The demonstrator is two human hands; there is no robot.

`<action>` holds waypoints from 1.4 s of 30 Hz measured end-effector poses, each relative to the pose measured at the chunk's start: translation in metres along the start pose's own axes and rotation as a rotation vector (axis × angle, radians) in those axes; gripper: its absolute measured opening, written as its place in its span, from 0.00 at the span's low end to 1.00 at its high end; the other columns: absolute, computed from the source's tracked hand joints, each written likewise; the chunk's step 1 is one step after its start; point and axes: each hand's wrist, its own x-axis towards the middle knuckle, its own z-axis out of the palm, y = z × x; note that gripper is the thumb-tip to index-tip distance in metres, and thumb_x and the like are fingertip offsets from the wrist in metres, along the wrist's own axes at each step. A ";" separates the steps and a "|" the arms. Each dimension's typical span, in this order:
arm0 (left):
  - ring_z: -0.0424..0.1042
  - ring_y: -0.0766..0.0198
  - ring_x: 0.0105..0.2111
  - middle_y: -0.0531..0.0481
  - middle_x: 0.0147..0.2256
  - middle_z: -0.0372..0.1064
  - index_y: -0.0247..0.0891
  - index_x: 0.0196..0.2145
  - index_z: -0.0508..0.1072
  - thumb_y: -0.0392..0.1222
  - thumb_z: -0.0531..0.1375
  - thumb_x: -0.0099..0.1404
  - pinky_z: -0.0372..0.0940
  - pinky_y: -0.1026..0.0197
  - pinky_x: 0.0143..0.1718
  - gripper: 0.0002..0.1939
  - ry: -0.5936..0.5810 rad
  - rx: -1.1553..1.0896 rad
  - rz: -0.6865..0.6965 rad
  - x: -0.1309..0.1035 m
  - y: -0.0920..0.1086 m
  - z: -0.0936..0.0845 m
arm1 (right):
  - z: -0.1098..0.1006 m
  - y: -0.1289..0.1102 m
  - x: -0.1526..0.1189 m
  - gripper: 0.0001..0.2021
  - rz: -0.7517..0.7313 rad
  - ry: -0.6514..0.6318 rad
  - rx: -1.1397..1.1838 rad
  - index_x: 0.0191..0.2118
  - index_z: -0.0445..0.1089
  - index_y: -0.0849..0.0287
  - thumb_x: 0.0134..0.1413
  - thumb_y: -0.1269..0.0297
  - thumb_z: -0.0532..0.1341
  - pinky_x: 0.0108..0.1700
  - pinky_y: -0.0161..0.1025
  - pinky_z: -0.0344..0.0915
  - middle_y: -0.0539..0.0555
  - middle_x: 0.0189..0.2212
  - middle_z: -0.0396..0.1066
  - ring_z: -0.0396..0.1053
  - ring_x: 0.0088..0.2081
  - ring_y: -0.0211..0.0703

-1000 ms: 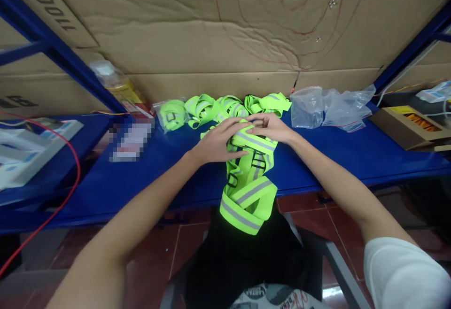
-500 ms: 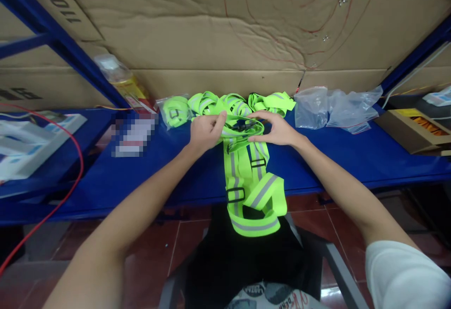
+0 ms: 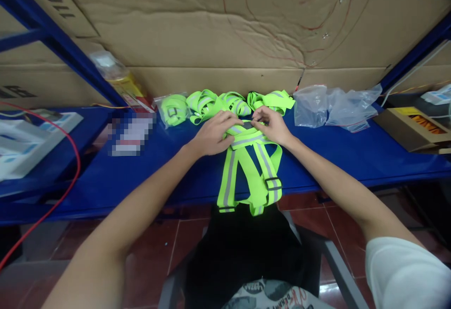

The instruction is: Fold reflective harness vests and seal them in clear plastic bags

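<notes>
A neon-green reflective strap vest (image 3: 230, 173) with grey stripes lies on the blue table, its lower loops hanging over the front edge. One black slide buckle (image 3: 273, 184) shows on its right strap. My left hand (image 3: 215, 133) grips the gathered upper bands from the left, fingers curled over them. From the right, my right hand (image 3: 274, 125) pinches the top of the same bundle with thumb and forefinger. A dark piece (image 3: 247, 124) shows between the two hands, partly covered by fingers.
Behind my hands are coiled green straps (image 3: 204, 104) and a bagged one (image 3: 173, 111). Clear plastic bags (image 3: 312, 107) lie to the right, near an open carton (image 3: 412, 128). A bottle (image 3: 118, 76) stands back left; a red cable (image 3: 75, 151) crosses the left side.
The vest's upper bands went from a raised open loop to a flatter bundle on the table. Its hanging straps drew upward and spread apart. My hands came closer together.
</notes>
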 end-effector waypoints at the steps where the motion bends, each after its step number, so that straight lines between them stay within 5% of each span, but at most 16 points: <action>1: 0.72 0.42 0.60 0.37 0.60 0.74 0.40 0.64 0.74 0.40 0.58 0.67 0.69 0.39 0.64 0.28 -0.061 0.005 0.034 0.000 -0.001 0.000 | 0.000 -0.002 -0.001 0.14 -0.052 0.012 -0.044 0.44 0.72 0.55 0.59 0.53 0.70 0.42 0.45 0.71 0.55 0.37 0.80 0.77 0.38 0.49; 6: 0.71 0.41 0.58 0.36 0.57 0.74 0.36 0.63 0.75 0.39 0.62 0.64 0.68 0.37 0.65 0.30 -0.168 0.072 0.013 0.000 -0.009 0.001 | -0.010 -0.024 -0.006 0.11 -0.336 -0.098 -0.254 0.42 0.77 0.54 0.68 0.51 0.67 0.51 0.51 0.73 0.56 0.41 0.81 0.78 0.44 0.53; 10: 0.71 0.43 0.56 0.38 0.52 0.72 0.37 0.59 0.78 0.40 0.63 0.66 0.70 0.39 0.61 0.24 -0.095 0.090 -0.059 -0.002 -0.018 0.003 | -0.018 -0.027 -0.008 0.32 -0.330 -0.299 -0.340 0.57 0.79 0.52 0.52 0.40 0.79 0.60 0.58 0.72 0.60 0.53 0.83 0.79 0.54 0.63; 13: 0.71 0.43 0.55 0.39 0.51 0.70 0.38 0.53 0.77 0.37 0.64 0.62 0.72 0.40 0.59 0.21 -0.087 0.092 -0.089 -0.003 -0.021 0.003 | -0.020 -0.020 -0.007 0.46 -0.280 -0.318 -0.397 0.69 0.73 0.53 0.45 0.46 0.82 0.63 0.62 0.71 0.63 0.63 0.78 0.76 0.60 0.68; 18: 0.71 0.41 0.54 0.36 0.52 0.67 0.39 0.47 0.69 0.38 0.63 0.63 0.73 0.39 0.55 0.15 -0.078 0.144 -0.182 -0.002 -0.022 0.002 | -0.023 -0.015 -0.002 0.28 -0.258 -0.227 -0.379 0.56 0.78 0.56 0.44 0.64 0.71 0.57 0.57 0.71 0.59 0.48 0.78 0.75 0.52 0.63; 23: 0.71 0.43 0.49 0.40 0.47 0.66 0.42 0.45 0.65 0.46 0.66 0.65 0.71 0.39 0.55 0.16 0.147 0.009 -0.162 -0.003 -0.039 0.002 | -0.026 -0.010 0.007 0.11 -0.128 0.100 -0.120 0.40 0.68 0.51 0.53 0.57 0.67 0.54 0.55 0.72 0.54 0.39 0.73 0.72 0.44 0.56; 27: 0.73 0.47 0.46 0.44 0.44 0.69 0.44 0.44 0.68 0.65 0.69 0.68 0.71 0.40 0.56 0.24 0.353 -0.200 -0.139 0.000 -0.048 0.001 | -0.031 -0.003 0.018 0.20 -0.001 0.287 0.097 0.39 0.68 0.50 0.61 0.37 0.65 0.55 0.58 0.75 0.56 0.41 0.76 0.75 0.48 0.58; 32: 0.76 0.51 0.44 0.45 0.40 0.73 0.45 0.40 0.72 0.74 0.52 0.79 0.71 0.45 0.56 0.30 0.660 -0.413 -0.208 0.006 -0.032 -0.003 | -0.039 -0.008 0.021 0.37 0.003 0.289 0.195 0.40 0.73 0.49 0.61 0.16 0.53 0.51 0.59 0.78 0.59 0.43 0.80 0.79 0.48 0.60; 38: 0.73 0.59 0.36 0.47 0.34 0.73 0.43 0.36 0.75 0.73 0.49 0.82 0.71 0.50 0.42 0.34 0.947 -0.353 -0.319 0.007 -0.028 -0.010 | -0.050 -0.030 0.007 0.41 -0.026 0.402 -0.002 0.44 0.82 0.50 0.66 0.17 0.49 0.57 0.58 0.78 0.57 0.44 0.84 0.82 0.51 0.60; 42: 0.76 0.61 0.35 0.50 0.31 0.70 0.44 0.34 0.70 0.76 0.46 0.81 0.70 0.51 0.35 0.35 1.026 -0.405 -0.357 0.006 -0.040 -0.015 | -0.055 -0.036 0.006 0.44 0.123 0.241 0.229 0.49 0.83 0.52 0.64 0.17 0.49 0.49 0.57 0.82 0.60 0.41 0.85 0.84 0.50 0.64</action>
